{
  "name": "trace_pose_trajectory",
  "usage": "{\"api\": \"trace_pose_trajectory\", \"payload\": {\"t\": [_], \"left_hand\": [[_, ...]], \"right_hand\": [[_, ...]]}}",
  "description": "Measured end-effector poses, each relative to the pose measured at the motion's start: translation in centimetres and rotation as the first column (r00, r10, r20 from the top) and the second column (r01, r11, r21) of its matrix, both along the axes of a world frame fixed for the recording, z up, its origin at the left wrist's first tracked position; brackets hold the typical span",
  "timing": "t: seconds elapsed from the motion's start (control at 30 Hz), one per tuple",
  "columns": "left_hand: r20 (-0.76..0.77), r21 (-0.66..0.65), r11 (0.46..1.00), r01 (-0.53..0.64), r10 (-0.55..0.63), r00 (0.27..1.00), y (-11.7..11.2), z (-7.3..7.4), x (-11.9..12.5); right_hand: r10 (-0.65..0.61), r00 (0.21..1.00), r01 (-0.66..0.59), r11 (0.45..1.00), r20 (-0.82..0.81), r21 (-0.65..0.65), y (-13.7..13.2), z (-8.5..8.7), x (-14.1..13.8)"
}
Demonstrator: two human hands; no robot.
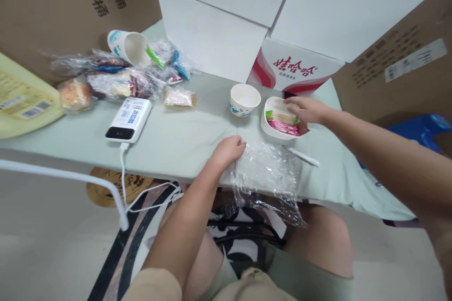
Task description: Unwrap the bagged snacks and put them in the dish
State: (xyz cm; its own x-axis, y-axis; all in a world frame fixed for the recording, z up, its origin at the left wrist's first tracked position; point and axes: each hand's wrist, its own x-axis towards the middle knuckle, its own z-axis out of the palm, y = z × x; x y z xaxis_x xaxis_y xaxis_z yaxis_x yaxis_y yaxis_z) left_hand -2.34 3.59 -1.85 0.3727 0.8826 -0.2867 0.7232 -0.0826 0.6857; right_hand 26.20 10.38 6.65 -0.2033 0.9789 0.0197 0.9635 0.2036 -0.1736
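Observation:
My left hand [229, 150] pinches the upper left corner of a clear plastic bag [266, 169], which lies crinkled at the table's front edge and hangs partly over it. My right hand [306, 109] reaches over the right side of a white bowl [278, 135], its fingers curled down inside. What those fingertips hold, if anything, is hidden. In the bowl lie pink packets [282, 127], thin pale sticks [285, 117] with a green wrapper end, and a reddish-brown wrapper [303, 127] close under the right hand. A white paper cup [245, 100] with blue print stands left of the bowl.
A white pen-like tool [304, 156] lies right of the bag. Left are a power bank [129, 120] with cable, a small packet [179, 97], wrapped snacks [116, 83], a tipped paper cup [129, 47] and a yellow jug [26, 99]. Boxes [212, 33] wall the back.

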Motion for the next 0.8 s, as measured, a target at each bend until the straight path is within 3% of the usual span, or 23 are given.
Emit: {"api": "trace_pose_trajectory", "payload": {"t": [0.07, 0.13, 0.23, 0.33, 0.43, 0.53, 0.63, 0.7, 0.8], "left_hand": [[0.056, -0.020, 1.000, -0.024, 0.025, 0.998, 0.1, 0.1, -0.1], [0.145, -0.073, 0.996, -0.050, 0.060, 0.988, 0.3, 0.2, -0.2], [0.314, -0.224, 0.972, -0.072, 0.143, 0.939, 0.5, 0.6, -0.1], [0.399, -0.369, 0.928, -0.056, 0.213, 0.892, 0.5, 1.3, -0.2], [0.380, -0.418, 0.908, -0.011, 0.186, 0.906, 0.3, 2.1, -0.8], [0.394, -0.392, 0.915, 0.093, 0.075, 0.916, 0.3, 2.2, -1.8], [0.440, -0.347, 0.930, 0.122, 0.047, 0.897, 0.7, 1.5, -2.3], [0.485, -0.263, 0.961, 0.080, 0.060, 0.873, 1.2, 0.8, -2.1], [0.587, -0.138, 0.982, -0.129, 0.186, 0.788, 1.9, 0.0, -1.0]], "right_hand": [[0.028, 0.998, -0.020, 0.989, -0.055, 0.149, -3.7, 0.4, -1.0], [0.054, 0.989, -0.023, 0.977, -0.139, 0.212, -8.8, -0.8, -2.0], [0.183, 0.969, -0.162, 0.978, -0.164, 0.132, -16.1, -5.4, -3.0], [0.219, 0.961, -0.204, 0.974, -0.167, 0.102, -20.1, -10.4, -3.1], [0.151, 0.969, -0.141, 0.988, -0.193, 0.067, -21.3, -12.6, -2.7], [0.107, 0.973, -0.102, 0.994, -0.205, 0.037, -21.5, -12.4, -2.4], [0.096, 0.969, -0.083, 0.994, -0.227, 0.069, -21.4, -11.6, -2.3], [0.094, 0.967, -0.071, 0.992, -0.236, 0.104, -21.4, -11.3, -2.3], [0.064, 0.982, -0.044, 0.992, -0.180, 0.115, -21.4, -10.9, -2.5]]}}
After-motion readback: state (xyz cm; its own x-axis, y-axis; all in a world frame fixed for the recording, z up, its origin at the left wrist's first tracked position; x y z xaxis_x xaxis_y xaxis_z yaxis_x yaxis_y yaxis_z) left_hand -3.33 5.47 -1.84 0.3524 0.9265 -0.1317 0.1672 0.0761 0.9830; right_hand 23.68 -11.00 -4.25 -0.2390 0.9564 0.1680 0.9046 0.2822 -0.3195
